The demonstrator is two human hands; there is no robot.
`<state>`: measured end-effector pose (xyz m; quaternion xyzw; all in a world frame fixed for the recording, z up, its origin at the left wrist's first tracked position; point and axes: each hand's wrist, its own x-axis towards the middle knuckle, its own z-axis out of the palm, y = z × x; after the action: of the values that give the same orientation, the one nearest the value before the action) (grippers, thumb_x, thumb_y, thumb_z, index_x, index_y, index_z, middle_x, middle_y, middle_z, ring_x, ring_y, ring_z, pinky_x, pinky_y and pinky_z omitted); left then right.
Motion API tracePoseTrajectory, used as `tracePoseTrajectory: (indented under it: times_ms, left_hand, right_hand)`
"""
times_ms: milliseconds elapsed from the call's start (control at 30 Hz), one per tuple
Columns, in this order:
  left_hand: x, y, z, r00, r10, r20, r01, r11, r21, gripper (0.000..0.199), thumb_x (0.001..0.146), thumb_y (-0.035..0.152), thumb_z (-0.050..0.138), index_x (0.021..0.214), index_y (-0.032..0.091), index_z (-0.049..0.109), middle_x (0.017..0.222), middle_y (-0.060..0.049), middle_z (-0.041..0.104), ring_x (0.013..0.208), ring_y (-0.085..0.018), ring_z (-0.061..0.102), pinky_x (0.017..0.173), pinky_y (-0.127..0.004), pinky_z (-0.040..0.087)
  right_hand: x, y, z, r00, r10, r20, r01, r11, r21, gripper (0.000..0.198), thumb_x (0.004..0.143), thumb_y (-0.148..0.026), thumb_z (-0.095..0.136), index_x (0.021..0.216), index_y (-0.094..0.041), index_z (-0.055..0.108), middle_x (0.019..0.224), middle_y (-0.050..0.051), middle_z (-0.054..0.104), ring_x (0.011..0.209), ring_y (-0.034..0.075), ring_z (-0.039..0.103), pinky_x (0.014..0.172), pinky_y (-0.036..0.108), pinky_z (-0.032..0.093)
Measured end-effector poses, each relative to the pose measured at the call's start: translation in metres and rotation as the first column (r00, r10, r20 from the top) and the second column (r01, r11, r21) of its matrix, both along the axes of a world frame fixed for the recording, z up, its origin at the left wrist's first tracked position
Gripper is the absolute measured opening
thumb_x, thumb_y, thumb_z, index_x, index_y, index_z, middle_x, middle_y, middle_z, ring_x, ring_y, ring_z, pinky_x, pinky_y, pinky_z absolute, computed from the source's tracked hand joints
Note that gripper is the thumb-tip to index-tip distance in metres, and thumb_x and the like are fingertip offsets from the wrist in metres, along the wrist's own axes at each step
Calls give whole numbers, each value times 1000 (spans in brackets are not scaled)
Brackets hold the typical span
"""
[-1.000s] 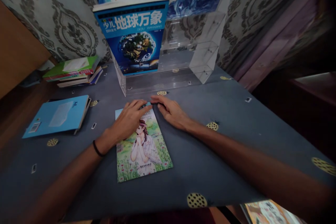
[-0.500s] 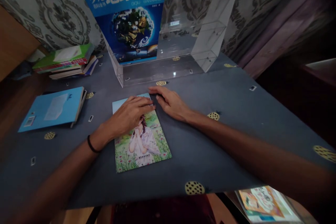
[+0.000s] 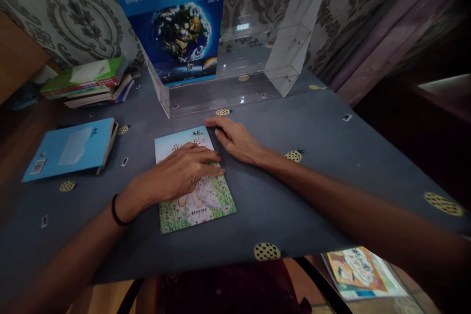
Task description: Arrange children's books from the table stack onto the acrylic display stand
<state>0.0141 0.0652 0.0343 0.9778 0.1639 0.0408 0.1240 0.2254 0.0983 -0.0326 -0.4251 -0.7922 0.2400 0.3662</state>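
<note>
Quietly, the left hand (image 3: 186,169) lies palm down across a booklet (image 3: 195,206), its fingers stretched toward the right side and covering the middle of the cover. A dark band (image 3: 116,211) circles that wrist, and the forearm slants in from the near left. The right hand (image 3: 237,142) rests on its side by the booklet's far right corner, thumb and fingers parted and slightly curved; whether its fingertips touch the cover cannot be told. The two hands are apart from each other, and neither is clamped on anything.

The booklet lies flat near the middle of the surface's near edge. The surface (image 3: 279,196) has a grey cover printed with yellow pineapples, and behind its far edge is a patterned wall (image 3: 79,14). A purplish curtain (image 3: 397,44) hangs beyond the right edge.

Toward the far edge a clear stand (image 3: 290,34) holds an upright blue book with a globe (image 3: 180,34), straight beyond the booklet. A stack of books (image 3: 84,78) sits at the far left corner; a light blue book (image 3: 73,147) lies nearer, toward the left edge. Below the near edge, at right, is an orange book (image 3: 358,272).
</note>
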Motion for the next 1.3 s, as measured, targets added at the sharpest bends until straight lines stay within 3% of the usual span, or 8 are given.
tracePoseTrajectory:
  times_ms: [433, 700, 767, 833, 967, 1067, 1133, 1300]
  left_hand:
    - [8, -32, 7, 999, -46, -16, 46, 998, 30, 35, 96, 5, 43, 112, 25, 67, 125, -7, 69, 117, -25, 63, 101, -45, 44]
    - [-1, -47, 2, 998, -68, 8, 68, 996, -51, 45, 91, 1, 45, 122, 27, 63, 133, -7, 65, 133, -23, 55, 115, -51, 36]
    - [-11, -38, -2, 997, -6, 76, 11, 998, -67, 44, 95, 3, 39, 122, 27, 64, 132, -5, 66, 129, -20, 57, 114, -48, 39]
    - [-26, -21, -8, 975, 145, 170, -139, 989, -49, 41, 98, 7, 36, 123, 24, 64, 132, -7, 66, 126, -20, 58, 108, -43, 46]
    - [-59, 19, -24, 847, 454, 277, -483, 874, 45, 36, 98, 11, 39, 122, 19, 65, 128, -10, 66, 118, -23, 61, 103, -46, 49]
    - [-74, 35, -39, 809, 513, 286, -549, 834, 60, 33, 98, 13, 41, 117, 18, 67, 114, -9, 70, 107, -22, 64, 98, -43, 51]
    - [-76, 38, -48, 809, 508, 295, -551, 830, 85, 32, 99, 15, 41, 117, 17, 67, 110, -9, 71, 102, -22, 63, 95, -41, 51]
    - [-75, 37, -56, 821, 460, 339, -530, 835, 151, 33, 100, 13, 38, 118, 14, 66, 108, -11, 70, 98, -23, 61, 90, -40, 52]
  right_hand:
    - [-1, 0, 1, 997, -16, 75, 16, 1000, -5, 42, 93, -14, 42, 129, -24, 60, 129, 6, 68, 121, 26, 61, 106, 48, 49]
    - [-3, 0, 2, 994, -12, 112, 10, 1000, 21, 40, 92, -14, 41, 126, -23, 61, 124, 7, 70, 118, 27, 61, 103, 48, 49]
    - [-2, -1, 3, 993, -16, 116, 13, 1000, 26, 40, 92, -14, 41, 126, -21, 62, 123, 9, 70, 118, 28, 62, 102, 49, 50]
    - [-2, -3, 5, 994, -24, 110, 18, 999, 50, 40, 92, -14, 42, 125, -20, 64, 123, 11, 70, 118, 30, 62, 103, 50, 50]
    - [-10, -15, 13, 997, 47, 63, -58, 982, 182, 34, 95, -15, 43, 118, -23, 67, 121, 9, 71, 120, 28, 61, 105, 52, 49]
    - [-28, -34, 23, 967, 253, 42, -255, 934, 250, 29, 98, -17, 45, 117, -20, 67, 116, 10, 73, 119, 25, 63, 103, 50, 51]
    - [-42, -50, 29, 907, 412, 89, -421, 870, 256, 29, 100, -19, 45, 119, -15, 66, 118, 12, 73, 123, 23, 61, 107, 48, 49]
    - [-71, -88, 38, 679, 617, 399, -701, 706, 101, 39, 104, -28, 43, 137, -11, 56, 147, 11, 57, 148, 20, 37, 124, 44, 28]
